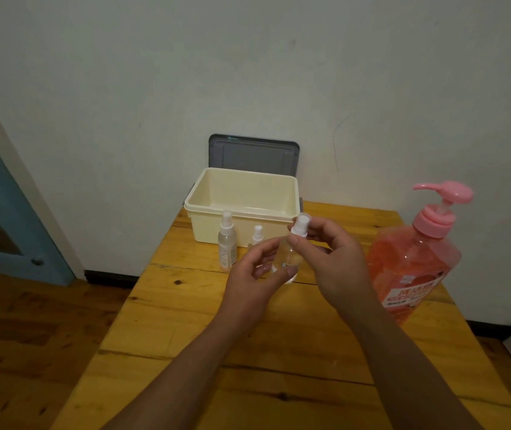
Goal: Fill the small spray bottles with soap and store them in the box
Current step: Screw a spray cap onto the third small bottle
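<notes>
While the left hand (257, 268) curls round the lower body of a small clear plastic spray bottle (289, 260), holding it upright above the yellow wooden plank table (248, 352), the right hand (335, 259) pinches the bottle's white spray head between thumb and fingertips. That split grip suits a twist: one hand steadies the body and the other turns the top. The step in hand is probably unscrewing the head to open the neck for soap. The bottle looks clear right through, so I judge it unfilled.

Two more bottles wait upright on the table, close in front of the box. One is a taller clear spray bottle with a printed label (227, 243). Just beside it to the right is a shorter clear spray bottle (257, 235), partly hidden behind the left hand's fingers. Behind them the cream rectangular plastic box (204, 226) stands open. Its grey plastic lid (252, 156) is propped against the white wall, out of the way so bottles can go straight in. None of the three is in it yet.

To the right, apart from the hands, stands the large pink pump bottle of soap (412, 268), its pump head on. Getting soap from that broad spout into so narrow a neck will call for close aim, and spills on the wood seem the likely risk.
</notes>
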The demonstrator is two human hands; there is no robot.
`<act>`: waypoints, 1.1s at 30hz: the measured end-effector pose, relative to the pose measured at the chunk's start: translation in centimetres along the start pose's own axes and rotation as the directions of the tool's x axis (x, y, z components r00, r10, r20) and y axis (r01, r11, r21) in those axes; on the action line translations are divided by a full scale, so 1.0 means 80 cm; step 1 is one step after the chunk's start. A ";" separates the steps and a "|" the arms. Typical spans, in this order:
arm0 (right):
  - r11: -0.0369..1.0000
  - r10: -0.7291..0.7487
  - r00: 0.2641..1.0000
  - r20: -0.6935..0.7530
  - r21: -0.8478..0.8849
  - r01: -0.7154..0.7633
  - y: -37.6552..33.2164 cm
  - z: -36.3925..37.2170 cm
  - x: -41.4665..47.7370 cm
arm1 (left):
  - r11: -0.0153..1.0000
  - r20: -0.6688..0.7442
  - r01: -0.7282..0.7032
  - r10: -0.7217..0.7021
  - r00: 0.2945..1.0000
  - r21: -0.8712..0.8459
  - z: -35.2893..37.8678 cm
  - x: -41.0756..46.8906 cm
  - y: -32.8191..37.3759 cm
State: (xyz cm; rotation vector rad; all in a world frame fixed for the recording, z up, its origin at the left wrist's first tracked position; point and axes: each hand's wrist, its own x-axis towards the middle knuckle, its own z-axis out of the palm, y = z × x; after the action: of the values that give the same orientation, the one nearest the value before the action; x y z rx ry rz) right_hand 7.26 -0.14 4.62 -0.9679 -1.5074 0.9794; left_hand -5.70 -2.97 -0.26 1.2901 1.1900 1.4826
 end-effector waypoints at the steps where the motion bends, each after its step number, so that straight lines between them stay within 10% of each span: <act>1: 1.000 0.005 1.000 -0.002 0.013 -0.004 -0.001 0.000 0.001 | 1.000 -0.012 -0.004 0.004 1.000 -0.001 0.000 0.001 0.001; 33: 0.971 -0.058 0.996 0.063 -0.227 0.071 0.001 0.022 0.048 | 0.997 -0.130 -0.072 0.068 0.989 -0.024 -0.012 0.033 -0.013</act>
State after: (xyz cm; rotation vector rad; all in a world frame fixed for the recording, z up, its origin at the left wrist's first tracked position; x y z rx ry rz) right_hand 5.05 3.33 5.57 -1.0539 -1.7163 0.8036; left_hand -7.00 -0.29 -0.69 1.2431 1.2123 1.6498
